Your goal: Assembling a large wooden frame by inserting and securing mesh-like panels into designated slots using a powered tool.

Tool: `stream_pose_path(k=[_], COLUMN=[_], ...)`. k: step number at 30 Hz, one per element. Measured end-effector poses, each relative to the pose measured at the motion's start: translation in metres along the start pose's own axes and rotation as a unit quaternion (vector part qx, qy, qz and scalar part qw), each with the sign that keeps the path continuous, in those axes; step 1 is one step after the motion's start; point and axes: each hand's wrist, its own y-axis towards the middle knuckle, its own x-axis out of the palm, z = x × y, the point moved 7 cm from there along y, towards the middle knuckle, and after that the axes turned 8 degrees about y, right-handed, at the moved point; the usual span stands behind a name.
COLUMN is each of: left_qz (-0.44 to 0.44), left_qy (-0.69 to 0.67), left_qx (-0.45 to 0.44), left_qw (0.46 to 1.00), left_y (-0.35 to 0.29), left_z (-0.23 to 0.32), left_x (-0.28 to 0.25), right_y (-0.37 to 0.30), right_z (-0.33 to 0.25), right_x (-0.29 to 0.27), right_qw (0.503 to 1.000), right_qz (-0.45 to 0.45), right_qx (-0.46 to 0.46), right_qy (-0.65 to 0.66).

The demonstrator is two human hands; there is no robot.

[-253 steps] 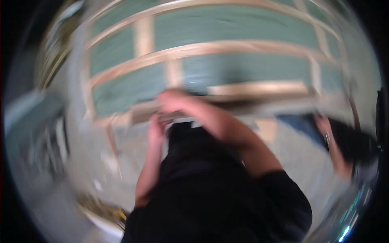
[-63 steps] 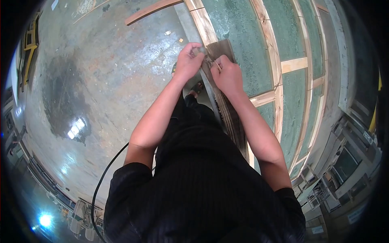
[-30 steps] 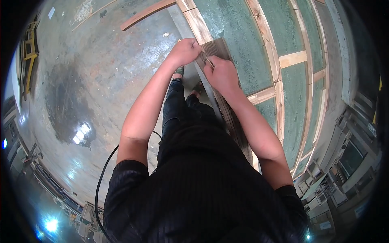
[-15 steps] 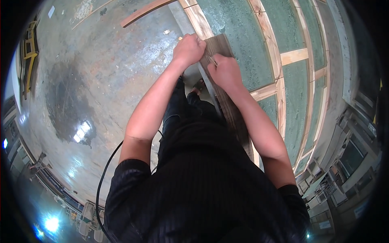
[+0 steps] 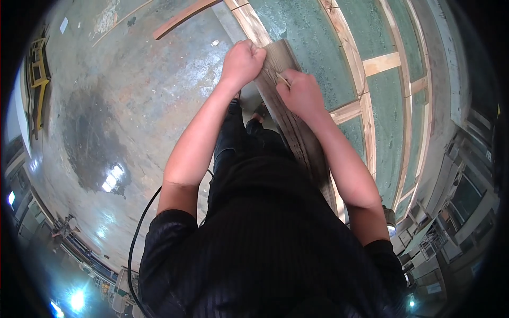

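Observation:
A weathered dark wooden board runs from beside my torso to beyond my hands, lying on the edge of a pale timber frame. At its far end, my left hand is closed at the board's left edge, its fingertips mostly hidden. My right hand rests over the board's right part, a little nearer to me. Between its pinched thumb and fingers is a thin pale stick, one end sticking out toward the upper left. Its exact kind is too small to make out.
Pale timber strips form a grid over a green panel on the right. A reddish plank lies ahead on the stained concrete floor. Left stands a yellow metal frame; a black cable hangs by my left arm.
My right hand has shifted slightly along the board, and its thin stick shows more plainly. The left hand keeps its place at the board's edge. The whole view has moved a little.

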Motion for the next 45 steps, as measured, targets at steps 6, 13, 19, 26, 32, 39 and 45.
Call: stream_pose_path(k=[6, 13, 19, 26, 32, 39, 45], left_qz=[0.048, 0.073, 0.088, 0.103, 0.104, -0.021, -0.065], left_qy=[0.008, -0.034, -0.075, -0.056, -0.082, -0.173, -0.187], left_qx=[0.018, 0.044, 0.040, 0.069, 0.088, 0.053, -0.024], left_qw=[0.999, 0.996, 0.993, 0.991, 0.987, 0.983, 0.980], left_y=[-0.003, -0.014, -0.020, -0.013, 0.031, 0.103, 0.127], left_z=[-0.006, 0.006, -0.001, -0.008, 0.005, -0.021, -0.057], left_x=[0.002, -0.007, -0.014, -0.015, -0.041, -0.042, -0.024], right_y=[0.002, -0.017, -0.042, -0.071, -0.054, -0.016, -0.014], right_z=[-0.006, -0.012, -0.004, 0.007, -0.002, -0.003, 0.004], right_x=[0.008, -0.007, -0.009, -0.005, -0.020, -0.008, 0.017], right_qw=[1.000, 0.999, 0.999, 0.995, 0.997, 0.993, 0.993], right_qz=[-0.009, -0.037, -0.041, -0.077, 0.049, 0.106, 0.067], right_qx=[-0.010, -0.020, 0.006, 0.069, 0.061, 0.051, 0.092], right_qy=[0.007, 0.009, -0.019, -0.010, 0.025, 0.012, -0.037])
